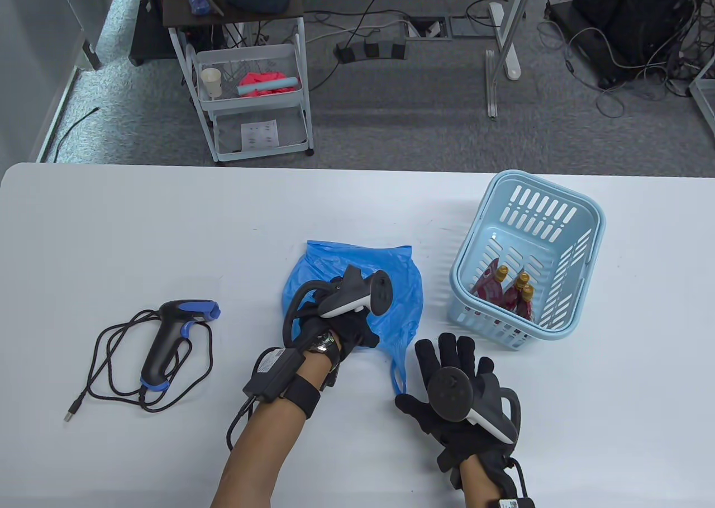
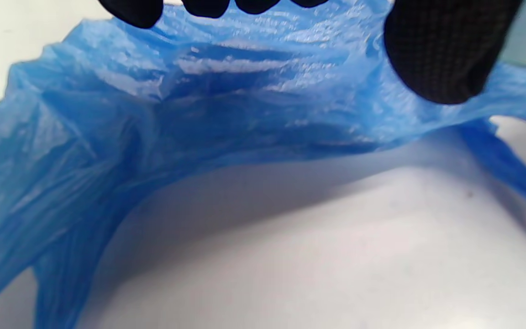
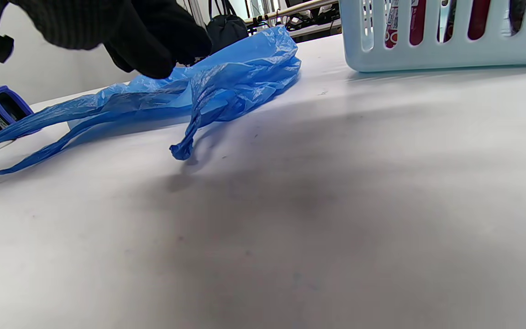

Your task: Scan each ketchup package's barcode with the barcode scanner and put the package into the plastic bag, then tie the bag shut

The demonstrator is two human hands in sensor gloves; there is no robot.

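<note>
The blue plastic bag (image 1: pixel 391 290) lies crumpled in the middle of the table. My left hand (image 1: pixel 346 329) is on its near side. In the left wrist view the thumb (image 2: pixel 436 55) and the fingertips pinch the film, and the bag (image 2: pixel 107 137) arches up off the table. My right hand (image 1: pixel 452 362) hovers with straight, spread fingers just right of the bag's handle loop (image 1: pixel 397 376), holding nothing. Red ketchup packages (image 1: pixel 503 295) with gold caps lie in the light blue basket (image 1: pixel 592 234) to the right. The black and blue barcode scanner (image 1: pixel 170 337) lies at the left.
The scanner's black cable (image 1: pixel 111 374) coils around it, ending in a USB plug near the front left. The basket wall (image 3: pixel 427 55) stands close to the right hand. Beyond the table's far edge are a white cart (image 1: pixel 251 83) and floor cables.
</note>
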